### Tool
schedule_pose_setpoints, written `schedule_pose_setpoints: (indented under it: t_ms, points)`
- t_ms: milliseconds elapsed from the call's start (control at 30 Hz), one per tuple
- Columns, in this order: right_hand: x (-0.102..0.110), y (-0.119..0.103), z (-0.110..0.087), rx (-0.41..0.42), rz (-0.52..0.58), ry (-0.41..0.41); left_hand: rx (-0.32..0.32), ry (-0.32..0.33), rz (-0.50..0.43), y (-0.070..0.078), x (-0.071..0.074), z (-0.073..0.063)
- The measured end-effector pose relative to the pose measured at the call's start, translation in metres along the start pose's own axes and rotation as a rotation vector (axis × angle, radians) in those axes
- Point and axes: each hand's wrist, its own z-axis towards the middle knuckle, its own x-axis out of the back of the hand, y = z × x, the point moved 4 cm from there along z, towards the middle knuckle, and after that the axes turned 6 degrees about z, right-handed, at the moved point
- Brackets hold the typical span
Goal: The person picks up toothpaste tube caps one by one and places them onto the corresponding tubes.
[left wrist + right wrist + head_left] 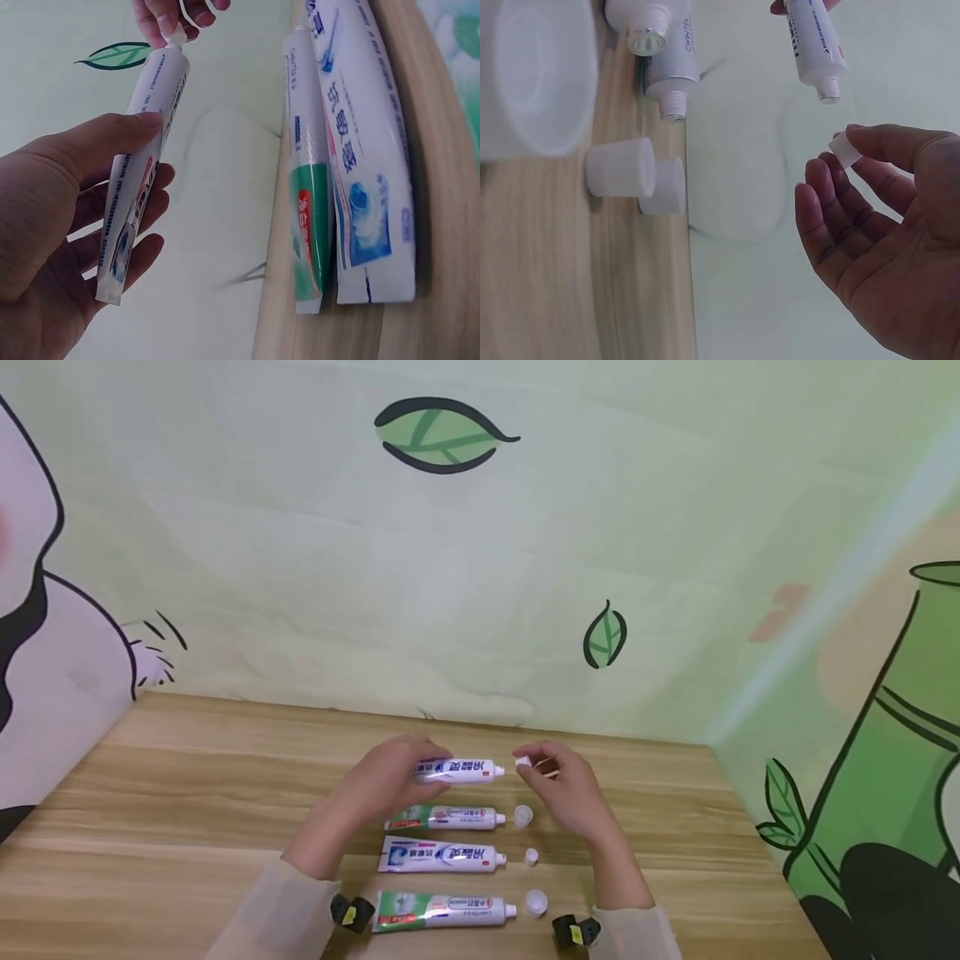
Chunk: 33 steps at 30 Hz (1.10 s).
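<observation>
My left hand (392,779) grips a white and blue toothpaste tube (154,94) around its middle, its bare nozzle (828,90) pointing right. Just off that nozzle, my right hand (561,785) pinches a small white cap (844,150) between thumb and fingertips; a gap shows between cap and nozzle. Nearer me lie more uncapped tubes in a column: a green and white one (465,817), a white and blue one (442,855) and a larger green and white one (450,911). To the right of their nozzles stand a clear-white cap (522,816), a small cap (531,857) and a wide cap (536,902).
The tubes and caps lie on a wood-grain table (187,793). Behind it rises a pale green wall covering (480,568) printed with leaves, meeting the table's back edge. Dark camera mounts (352,912) sit at both wrists, near the closest tube.
</observation>
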Motion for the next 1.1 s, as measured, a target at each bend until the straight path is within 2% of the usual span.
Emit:
schedule_pose_setpoints:
  t_ms: [300, 867, 1100]
  points:
    - [-0.001, -0.010, 0.000, 0.035, -0.002, -0.012, -0.020, -0.002, 0.038, 0.005, 0.006, -0.001]
    - [0.000, -0.020, -0.003, 0.050, -0.027, -0.011, -0.058, -0.008, 0.070, 0.011, 0.010, -0.003]
    - [0.005, -0.024, -0.006, 0.028, 0.037, 0.064, -0.123, 0.015, 0.082, 0.021, 0.016, -0.005]
